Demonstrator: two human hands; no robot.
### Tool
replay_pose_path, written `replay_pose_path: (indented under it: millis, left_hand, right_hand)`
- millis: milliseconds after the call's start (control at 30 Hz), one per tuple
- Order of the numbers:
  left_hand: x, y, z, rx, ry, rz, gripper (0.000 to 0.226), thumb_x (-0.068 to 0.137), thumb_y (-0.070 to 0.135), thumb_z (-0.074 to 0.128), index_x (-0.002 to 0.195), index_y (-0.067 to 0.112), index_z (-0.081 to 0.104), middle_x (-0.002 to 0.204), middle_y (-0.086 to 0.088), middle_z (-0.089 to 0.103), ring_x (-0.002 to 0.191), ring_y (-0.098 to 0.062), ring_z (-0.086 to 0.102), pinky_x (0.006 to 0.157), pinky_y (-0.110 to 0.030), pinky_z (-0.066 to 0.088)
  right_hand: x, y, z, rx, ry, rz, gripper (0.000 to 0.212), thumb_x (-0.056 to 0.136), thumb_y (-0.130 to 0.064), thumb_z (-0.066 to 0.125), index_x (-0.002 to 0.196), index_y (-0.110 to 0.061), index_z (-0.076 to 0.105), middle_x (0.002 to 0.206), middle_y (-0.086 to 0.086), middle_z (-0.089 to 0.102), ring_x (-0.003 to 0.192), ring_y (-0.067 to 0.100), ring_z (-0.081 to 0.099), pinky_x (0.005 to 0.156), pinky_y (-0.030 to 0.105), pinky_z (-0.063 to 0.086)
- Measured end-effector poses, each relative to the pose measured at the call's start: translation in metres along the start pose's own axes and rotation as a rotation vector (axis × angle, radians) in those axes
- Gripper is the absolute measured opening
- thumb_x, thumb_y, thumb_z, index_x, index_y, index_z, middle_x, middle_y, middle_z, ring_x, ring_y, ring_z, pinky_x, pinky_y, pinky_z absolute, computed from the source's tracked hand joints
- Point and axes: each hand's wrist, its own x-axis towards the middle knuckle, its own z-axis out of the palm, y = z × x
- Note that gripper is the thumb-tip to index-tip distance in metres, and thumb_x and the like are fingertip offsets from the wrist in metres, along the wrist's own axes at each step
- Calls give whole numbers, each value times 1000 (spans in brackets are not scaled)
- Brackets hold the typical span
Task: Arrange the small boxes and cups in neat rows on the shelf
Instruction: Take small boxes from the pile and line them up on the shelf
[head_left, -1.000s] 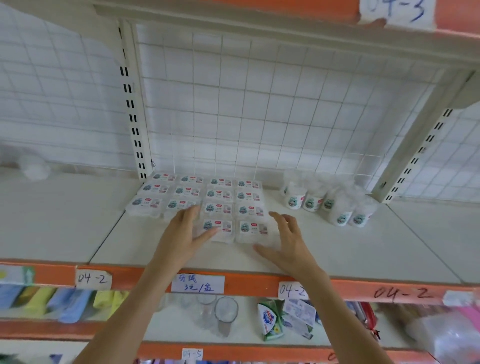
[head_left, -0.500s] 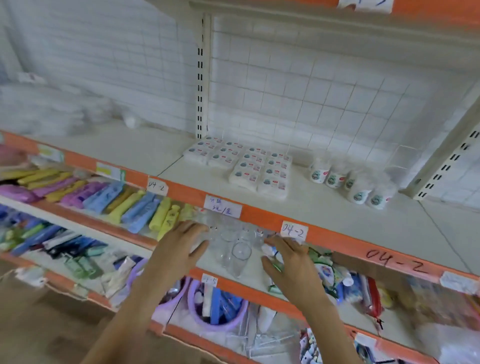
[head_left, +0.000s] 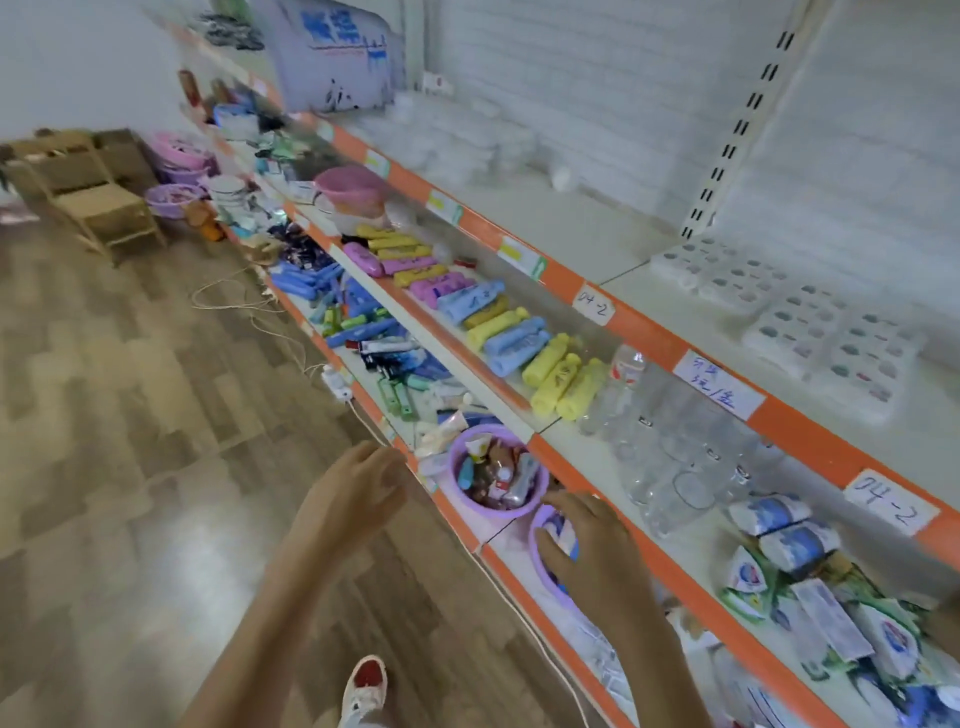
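Since the earlier frame my view has swung left and both hands have dropped away from the small white plastic-wrapped boxes (head_left: 795, 322), which now lie in rows on the white upper shelf (head_left: 582, 228) at far right; I cannot see the cups. The boxes look light, stiff and a little slick, so I judge they are best pinched by their short sides. My left hand (head_left: 358, 493) hangs over the floor, fingers loosely apart; my right hand (head_left: 592, 556) rests spread over a purple plastic basin (head_left: 540, 566).
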Motion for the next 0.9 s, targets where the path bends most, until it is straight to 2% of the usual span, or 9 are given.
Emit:
replay_pose_path:
  millis: [67,133,233,300,400,467,633,767,900]
  left_hand:
    - [2,-23,-17,-7,53,-63,28,82,35,53,103,18,64,96,3,58,90,-18,59,67,-25,40]
    - [11,-51,-32,-3,93,-112,28,82,32,58,106,18,62,98,2,58,92,-19,58,70,-26,42]
    - [34,-100,-54,19,112,-166,30,83,29,61,111,17,60,102,-2,59,95,-21,59,74,-28,44]
    - [56,-129,-74,22,118,-176,32,83,32,59,111,18,59,100,-1,58,95,-21,58,75,-30,45]
    - [94,-168,-104,40,144,-175,33,81,33,57,110,18,59,100,0,57,96,-21,57,74,-29,44]
    - [119,-191,-122,51,145,-175,31,83,29,60,113,17,58,102,-1,56,98,-20,55,75,-29,43]
    - [184,-233,-145,51,133,-127,40,78,38,50,112,18,59,98,4,55,96,-16,56,77,-31,47]
    - [243,-246,-147,31,109,-32,29,85,31,60,113,23,58,99,11,51,95,-8,55,78,-23,44]
    - [318,-253,-145,16,86,64,28,86,31,58,113,27,56,102,17,48,95,-3,53,78,-18,42]
  right_hand:
    - [28,-20,16,30,-40,-48,41,80,-42,49,109,-16,63,107,-1,61,101,19,55,85,32,46]
    - [60,-42,32,46,-66,-90,39,80,-41,51,109,-18,64,107,-2,61,99,18,56,81,24,42]
    - [114,-82,55,48,-92,-149,54,75,-53,39,110,-20,64,107,-4,62,100,16,56,79,18,36]
    - [150,-110,68,68,-99,-172,56,75,-55,37,113,-22,61,112,-5,61,103,15,55,80,20,37]
    - [202,-147,86,100,-95,-217,34,86,-36,57,117,-23,59,118,-5,58,109,13,52,86,22,39]
    - [233,-167,96,115,-75,-236,31,87,-28,60,118,-20,59,118,-5,58,110,12,51,87,20,37]
    - [301,-195,111,107,-44,-249,29,87,-27,61,115,-20,61,114,-6,59,105,8,52,84,14,35]
    - [354,-197,112,136,-37,-233,27,88,-29,59,115,-26,59,112,-15,54,101,-2,46,80,1,31]
    - [421,-190,106,162,28,-225,23,88,-31,59,111,-31,59,109,-18,56,104,-2,49,82,7,33]
